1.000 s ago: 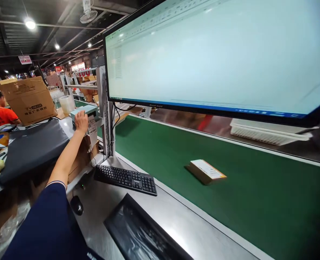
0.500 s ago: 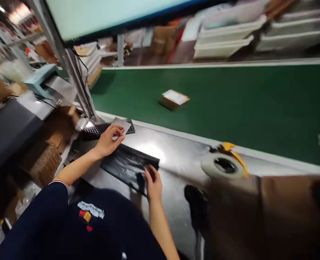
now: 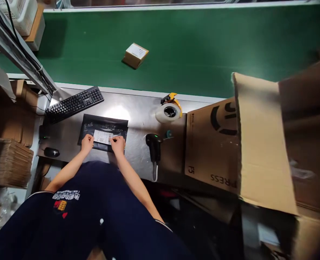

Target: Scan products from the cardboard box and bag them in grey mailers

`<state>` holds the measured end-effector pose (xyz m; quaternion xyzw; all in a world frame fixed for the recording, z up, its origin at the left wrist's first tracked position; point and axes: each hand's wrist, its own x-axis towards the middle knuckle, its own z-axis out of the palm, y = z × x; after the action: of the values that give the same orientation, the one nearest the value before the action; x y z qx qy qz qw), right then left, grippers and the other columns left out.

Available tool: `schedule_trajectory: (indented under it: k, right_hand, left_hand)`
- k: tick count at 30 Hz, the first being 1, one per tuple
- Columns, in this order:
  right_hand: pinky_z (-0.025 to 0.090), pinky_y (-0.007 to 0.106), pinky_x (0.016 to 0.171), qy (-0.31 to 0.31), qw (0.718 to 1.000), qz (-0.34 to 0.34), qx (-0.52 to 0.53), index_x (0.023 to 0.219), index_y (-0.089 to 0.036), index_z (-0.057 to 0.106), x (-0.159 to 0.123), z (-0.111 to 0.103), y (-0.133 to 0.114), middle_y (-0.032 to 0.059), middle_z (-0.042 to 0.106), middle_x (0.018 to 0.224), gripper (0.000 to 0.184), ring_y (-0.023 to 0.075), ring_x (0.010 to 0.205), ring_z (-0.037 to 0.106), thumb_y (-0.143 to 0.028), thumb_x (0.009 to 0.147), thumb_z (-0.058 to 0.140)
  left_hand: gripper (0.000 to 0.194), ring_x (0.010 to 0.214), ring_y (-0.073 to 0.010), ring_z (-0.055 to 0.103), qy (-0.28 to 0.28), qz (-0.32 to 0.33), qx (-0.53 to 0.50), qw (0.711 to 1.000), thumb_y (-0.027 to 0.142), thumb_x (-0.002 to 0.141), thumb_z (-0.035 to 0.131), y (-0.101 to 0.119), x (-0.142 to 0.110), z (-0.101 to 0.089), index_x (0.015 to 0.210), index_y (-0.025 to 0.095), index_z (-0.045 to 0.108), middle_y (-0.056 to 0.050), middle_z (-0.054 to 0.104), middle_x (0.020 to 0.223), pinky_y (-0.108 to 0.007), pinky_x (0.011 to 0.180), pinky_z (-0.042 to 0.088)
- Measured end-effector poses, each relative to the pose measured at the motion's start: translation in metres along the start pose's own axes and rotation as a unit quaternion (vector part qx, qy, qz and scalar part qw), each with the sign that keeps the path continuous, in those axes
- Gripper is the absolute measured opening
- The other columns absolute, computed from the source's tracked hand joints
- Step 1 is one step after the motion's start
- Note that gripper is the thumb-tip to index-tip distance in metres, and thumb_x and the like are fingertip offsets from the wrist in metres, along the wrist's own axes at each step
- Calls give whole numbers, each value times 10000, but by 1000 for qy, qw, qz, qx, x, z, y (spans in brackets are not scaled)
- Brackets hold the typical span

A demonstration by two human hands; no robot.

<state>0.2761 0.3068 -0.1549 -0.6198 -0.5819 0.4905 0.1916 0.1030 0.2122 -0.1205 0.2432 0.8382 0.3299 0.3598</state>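
A black plastic bag (image 3: 104, 126) lies flat on the steel table (image 3: 137, 113) in front of me. On its near part sits a white printed label (image 3: 103, 137). My left hand (image 3: 87, 143) rests at the label's left end and my right hand (image 3: 118, 143) at its right end, fingers bent down and pressing on the label and bag.
A black keyboard (image 3: 74, 103) lies to the left, a mouse (image 3: 51, 152) nearer me. A tape dispenser (image 3: 168, 109) and a handheld scanner (image 3: 153, 145) sit to the right, beside a large open cardboard box (image 3: 246, 144). A small labelled parcel (image 3: 135, 55) lies on the green conveyor belt (image 3: 203, 47).
My left hand took a label from the printer at the far left and brought it down to the bag. Both hands now press the label on the bag. My view tipped downward.
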Motion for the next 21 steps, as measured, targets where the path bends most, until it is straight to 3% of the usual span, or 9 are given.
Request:
schedule_trajectory:
  k: [3,5,7,9,11,14,16,18,21]
  right_hand:
    - [317,570,1181,8,997,-18,-80,885,-171,735,0,8,6,201,642,1283,232,388,1282,475,-397,848,700]
    - [297,582,1200,18,988,-50,-144,1174,-107,734,-1,8,11,250,588,1414,400,415,1356,440,-391,896,685]
    - [264,571,1243,-5,964,-139,-226,1465,-73,592,-2,10,16,265,494,1572,589,407,1465,385,-396,973,617]
    - [189,544,1304,-77,920,-250,-292,1613,-106,449,-5,16,21,211,393,1697,640,357,1574,300,-392,1044,512]
    - [99,539,1341,-145,889,-296,-319,1663,-127,376,-9,22,26,164,323,1752,654,318,1633,223,-405,1075,445]
    - [32,588,1346,-139,906,-229,-329,1682,-80,306,-14,18,36,176,253,1773,714,329,1658,165,-414,1065,440]
    - [55,623,1336,-83,937,-156,-300,1672,-31,291,-15,4,40,221,213,1774,760,362,1659,147,-404,1036,476]
    - [142,619,1322,2,973,-75,-218,1645,1,313,-10,-15,38,270,202,1763,792,390,1642,175,-387,990,531]
    - [365,543,1216,80,995,53,-29,1498,-30,507,9,-36,20,296,451,1614,689,382,1478,433,-344,897,625]
  left_hand:
    - [35,1033,-333,743,6,24,112,993,175,924,620,-9,7,6,902,200,610,-143,739,971,-458,928,574]
    - [140,1210,-397,695,0,52,171,984,177,936,610,-10,8,9,1065,170,666,-229,728,1187,-523,1028,533]
    - [330,1411,-419,575,-23,102,213,971,209,961,590,-8,9,12,1277,151,666,-273,645,1425,-559,1159,449]
    - [478,1558,-371,431,-71,167,238,954,255,978,583,-5,10,14,1450,190,622,-212,545,1606,-532,1287,318]
    - [560,1615,-321,351,-122,220,255,934,291,972,596,-5,13,15,1530,253,588,-125,489,1684,-505,1355,183]
    - [624,1667,-348,212,-135,243,282,918,341,959,606,-11,17,8,1574,252,551,-121,364,1754,-589,1362,20]
    - [661,1685,-370,111,-69,203,253,944,374,945,630,-20,21,-6,1579,212,531,-153,268,1787,-633,1347,13]
    - [674,1677,-381,149,21,134,187,973,367,930,652,-29,28,-24,1560,167,520,-200,268,1780,-630,1340,128]
    - [587,1469,-360,530,80,59,119,988,330,909,665,-31,49,-52,1462,169,552,-238,539,1593,-562,1213,438]
